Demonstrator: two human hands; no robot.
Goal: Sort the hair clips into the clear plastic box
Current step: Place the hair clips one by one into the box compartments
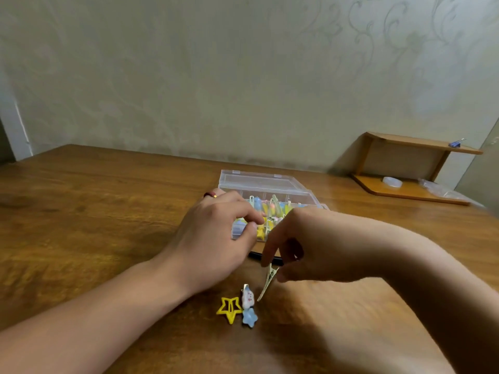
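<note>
- Pale patterned wallpaper is filling the upper half of the frame, and a brown wooden bench [81, 211] is spreading across the lower half.
- At centre frame a clear plastic box [266, 184] is sitting on the bench with its lid standing open toward the wall; its compartments are holding a jumble of pastel hair clips [270, 209] in yellow, blue, pink and green.
- Reaching in from lower left, the left hand [216, 238] is hovering at the near left corner of the box, its fingers [251, 218] curling so that thumb and forefinger are nearly meeting; whether they are pinching anything I cannot tell.
- Coming in from the right edge, the right hand [305, 247] is pinching a pale green alligator clip [267, 282] between thumb and forefinger, the clip hanging tilted with its tip pointing down and left toward the bench.
- Just below that tip, at lower centre, three loose clips are lying close together: a yellow star clip [229, 309], a white character clip [248, 298] just right of it, and a blue star clip [249, 318] touching the white one's lower end.
- Between the hands and near the box's front, a thin black item [255, 255] is lying on the bench, mostly hidden.
- At right of frame a small wooden shelf [415, 147] is standing against the wall, with a small blue object [456, 143] on its top board.
</note>
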